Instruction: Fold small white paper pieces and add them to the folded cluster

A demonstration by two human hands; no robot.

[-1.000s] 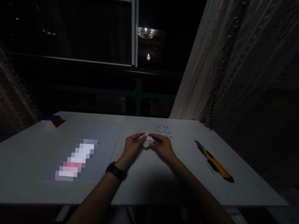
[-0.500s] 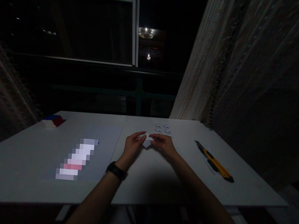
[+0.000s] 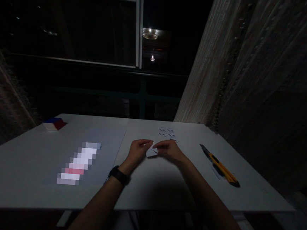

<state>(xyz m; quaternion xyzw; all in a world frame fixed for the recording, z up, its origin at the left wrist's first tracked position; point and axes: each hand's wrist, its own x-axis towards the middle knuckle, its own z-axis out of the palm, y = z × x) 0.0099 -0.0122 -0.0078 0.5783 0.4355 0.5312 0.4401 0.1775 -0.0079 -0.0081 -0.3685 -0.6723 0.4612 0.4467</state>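
Note:
A small white piece of paper [image 3: 151, 152] is pinched between my two hands above the middle of the table. My left hand [image 3: 138, 150], with a dark watch on its wrist, grips the paper's left edge between thumb and fingers. On the other side my right hand [image 3: 170, 150] has its fingers closed on the paper's right edge, where a dark mark or fold line shows. Just beyond my right hand lie several small white paper pieces [image 3: 167, 132] with dark marks, laid out in rows; the nearest is partly covered by that hand.
A yellow and black utility knife [image 3: 222, 167] lies on the white table [image 3: 163, 197] at the right. To the left is a large white sheet [image 3: 111, 140] with a pixelated item [image 3: 77, 164] on it. A blue, red and white cube [image 3: 54, 124] stands at the far left.
The paper between my hands has turned and tilted, its lower edge now flatter instead of a downward point. My left fingers have shifted along it; both hands have moved slightly lower.

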